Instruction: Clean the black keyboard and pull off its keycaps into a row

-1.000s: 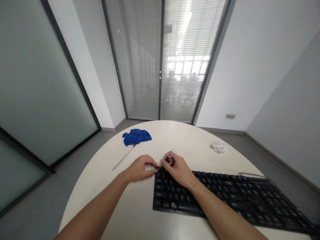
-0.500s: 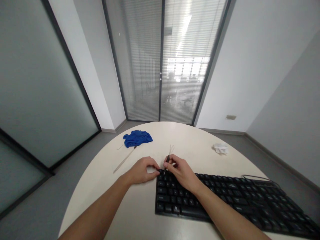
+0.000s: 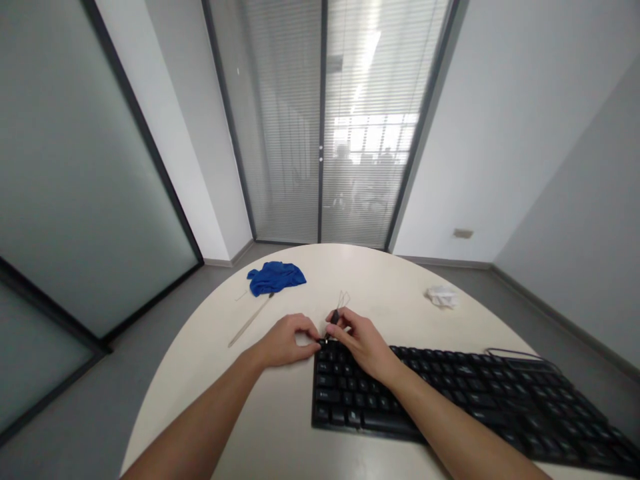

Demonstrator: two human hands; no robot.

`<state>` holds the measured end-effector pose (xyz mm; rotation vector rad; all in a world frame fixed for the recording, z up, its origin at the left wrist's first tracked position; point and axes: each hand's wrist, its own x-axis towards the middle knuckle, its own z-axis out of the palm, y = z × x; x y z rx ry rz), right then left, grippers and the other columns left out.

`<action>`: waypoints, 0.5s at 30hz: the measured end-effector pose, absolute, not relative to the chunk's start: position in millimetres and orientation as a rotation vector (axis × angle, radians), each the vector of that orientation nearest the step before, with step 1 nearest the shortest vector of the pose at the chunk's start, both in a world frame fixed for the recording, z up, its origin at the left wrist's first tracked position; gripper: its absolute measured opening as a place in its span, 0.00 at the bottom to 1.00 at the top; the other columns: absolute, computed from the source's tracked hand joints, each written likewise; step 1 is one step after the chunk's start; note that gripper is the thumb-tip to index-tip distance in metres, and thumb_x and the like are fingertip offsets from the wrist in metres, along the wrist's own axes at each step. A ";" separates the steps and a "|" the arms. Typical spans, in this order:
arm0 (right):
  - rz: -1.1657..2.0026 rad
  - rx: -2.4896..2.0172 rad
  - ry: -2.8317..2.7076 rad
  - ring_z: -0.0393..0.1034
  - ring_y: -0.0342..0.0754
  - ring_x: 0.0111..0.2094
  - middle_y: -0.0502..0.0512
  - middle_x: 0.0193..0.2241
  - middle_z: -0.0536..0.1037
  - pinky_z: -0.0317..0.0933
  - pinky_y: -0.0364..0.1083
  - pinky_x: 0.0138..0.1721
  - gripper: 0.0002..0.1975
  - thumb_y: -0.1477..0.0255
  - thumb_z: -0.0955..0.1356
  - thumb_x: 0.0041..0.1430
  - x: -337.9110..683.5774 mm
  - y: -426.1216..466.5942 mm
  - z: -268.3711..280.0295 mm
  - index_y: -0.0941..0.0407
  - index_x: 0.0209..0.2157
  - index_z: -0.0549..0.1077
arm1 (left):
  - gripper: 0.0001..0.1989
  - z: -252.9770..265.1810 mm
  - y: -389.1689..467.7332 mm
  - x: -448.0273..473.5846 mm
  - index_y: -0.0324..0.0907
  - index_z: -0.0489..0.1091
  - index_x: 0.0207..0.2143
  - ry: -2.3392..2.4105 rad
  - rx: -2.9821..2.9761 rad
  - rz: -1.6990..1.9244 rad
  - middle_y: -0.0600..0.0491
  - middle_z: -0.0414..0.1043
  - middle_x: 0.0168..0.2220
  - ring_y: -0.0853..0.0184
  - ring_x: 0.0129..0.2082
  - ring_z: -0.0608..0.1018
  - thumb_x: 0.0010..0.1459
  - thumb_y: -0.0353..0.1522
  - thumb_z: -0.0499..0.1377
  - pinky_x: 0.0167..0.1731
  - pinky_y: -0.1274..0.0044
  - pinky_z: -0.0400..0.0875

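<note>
- Hands: two. Left hand (image 3: 287, 341) is curling at the keyboard's far-left corner, thumb and index tips nearly meeting; can't tell if they're pinching a keycap.
- Right hand (image 3: 361, 339) is pinching one black-handled wire tool (image 3: 335, 318), likely a keycap puller, between thumb and fingers. It's tilting over the same corner, thin wire loops pointing away; lower-end contact unclear.
- Keyboard: one, black (image 3: 485, 387), lying along the near right, right forearm crossing above it. One thin dark cable (image 3: 515, 351) is looping behind its far edge.
- Also lying around: one crumpled blue cloth (image 3: 277, 277), far left; one slim pale-handled brush (image 3: 250, 322), dark tip near the cloth; one fine strand (image 3: 241, 296) beside them; one wad of white tissue (image 3: 442, 297), far right.
- Surface: one smooth cream tabletop (image 3: 183, 363), rounded at the far side, carrying everything.
- Room: plain pale walls (image 3: 510, 120) are flanking dark-framed glass with slatted blinds (image 3: 370, 180); frosted panel (image 3: 115, 187) is standing left; grey floor (image 3: 65, 393) is showing below.
</note>
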<state>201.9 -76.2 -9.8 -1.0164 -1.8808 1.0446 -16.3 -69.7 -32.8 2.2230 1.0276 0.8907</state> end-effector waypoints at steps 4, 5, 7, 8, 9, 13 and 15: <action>1.047 -1.029 -1.935 0.68 0.45 0.31 0.48 0.28 0.74 0.59 0.43 0.32 0.14 0.58 0.68 0.63 202.1 -77.6 -7.2 0.55 0.39 0.73 | 0.04 -31.7 -69.8 -16.7 0.41 0.77 0.31 1.032 2.230 0.878 0.51 0.79 0.32 0.64 0.35 0.78 0.51 0.32 0.65 0.41 0.74 0.71; 1.034 -1.032 -1.946 0.68 0.45 0.31 0.48 0.28 0.74 0.59 0.43 0.33 0.14 0.58 0.68 0.63 202.3 -78.1 -6.7 0.55 0.39 0.73 | 0.04 -31.5 -69.7 -16.9 0.41 0.77 0.32 1.025 2.229 0.876 0.51 0.79 0.32 0.64 0.34 0.78 0.52 0.32 0.65 0.41 0.74 0.71; 0.994 -1.041 -1.963 0.68 0.45 0.31 0.48 0.29 0.75 0.59 0.43 0.33 0.14 0.57 0.67 0.64 202.7 -79.3 -5.6 0.55 0.39 0.73 | 0.05 -31.1 -69.4 -17.3 0.41 0.77 0.32 1.010 2.221 0.871 0.51 0.79 0.33 0.64 0.35 0.78 0.52 0.33 0.65 0.41 0.74 0.71; 0.972 -1.045 -1.976 0.68 0.45 0.31 0.49 0.29 0.75 0.59 0.43 0.33 0.14 0.57 0.66 0.65 202.8 -79.9 -5.0 0.55 0.39 0.73 | 0.05 -31.1 -69.2 -17.4 0.41 0.77 0.32 1.004 2.216 0.869 0.51 0.79 0.33 0.64 0.35 0.78 0.52 0.33 0.65 0.42 0.74 0.71; 0.952 -1.051 -1.993 0.68 0.45 0.31 0.49 0.30 0.75 0.59 0.43 0.33 0.14 0.57 0.66 0.66 203.0 -80.5 -4.3 0.54 0.39 0.73 | 0.06 -31.0 -69.1 -17.5 0.41 0.77 0.32 0.999 2.211 0.870 0.51 0.79 0.33 0.64 0.35 0.78 0.52 0.33 0.65 0.42 0.74 0.71; 0.904 -1.075 -2.069 0.68 0.45 0.31 0.49 0.30 0.76 0.58 0.43 0.34 0.14 0.58 0.65 0.67 203.5 -82.3 -1.1 0.54 0.39 0.72 | 0.05 -30.6 -68.7 -17.5 0.41 0.77 0.32 0.985 2.200 0.877 0.50 0.79 0.33 0.64 0.35 0.78 0.52 0.33 0.65 0.42 0.73 0.71; 0.879 -1.083 -2.093 0.69 0.46 0.32 0.50 0.31 0.76 0.58 0.43 0.34 0.13 0.58 0.64 0.67 203.7 -83.1 -0.3 0.54 0.39 0.72 | 0.05 -30.1 -68.7 -17.2 0.41 0.77 0.31 0.983 2.195 0.875 0.50 0.79 0.33 0.64 0.35 0.78 0.53 0.33 0.65 0.42 0.73 0.71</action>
